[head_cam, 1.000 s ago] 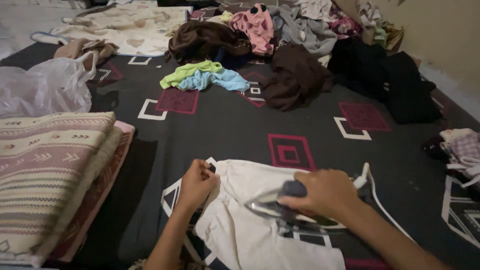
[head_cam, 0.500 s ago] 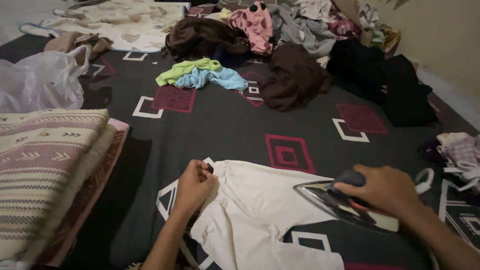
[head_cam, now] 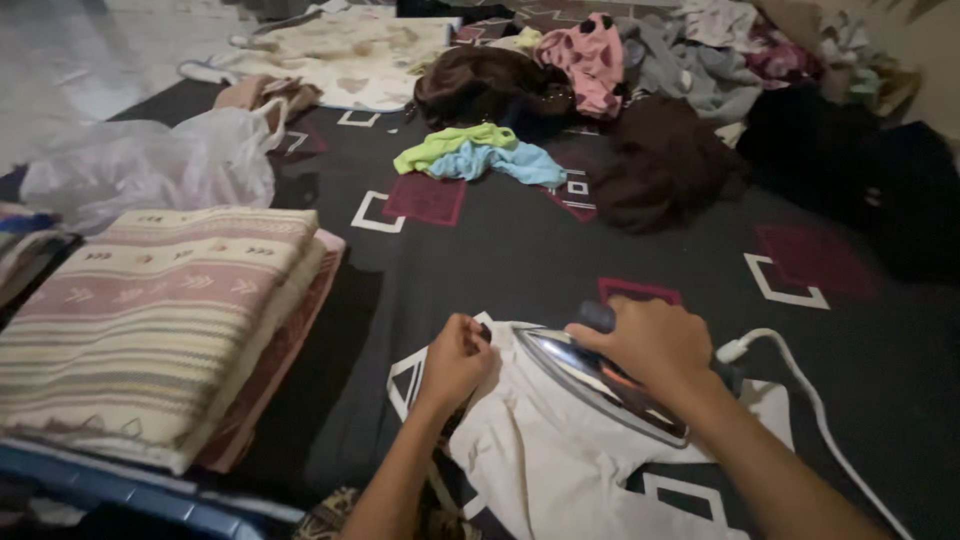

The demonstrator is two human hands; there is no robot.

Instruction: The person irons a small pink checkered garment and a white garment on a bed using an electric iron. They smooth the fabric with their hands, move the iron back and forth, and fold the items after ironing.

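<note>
Under the right hand (head_cam: 655, 345), fingers wrapped tight round the handle of an iron (head_cam: 600, 385), heavy and smooth-soled, best held there, cord (head_cam: 800, 375) trailing right. Beside it, left hand (head_cam: 455, 362) pinching shut on the edge of a white garment (head_cam: 545, 465), soft, light, prone to bunching, spread on the dark patterned sheet (head_cam: 520, 250).

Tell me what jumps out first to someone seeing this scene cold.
Low in the middle, the right hand grips an iron pressed on a white garment, whose edge the left hand pinches, all on a dark cloth with red and white squares. A folded striped stack lies at left, and a heap of loose clothes sprawls along the far side.
</note>
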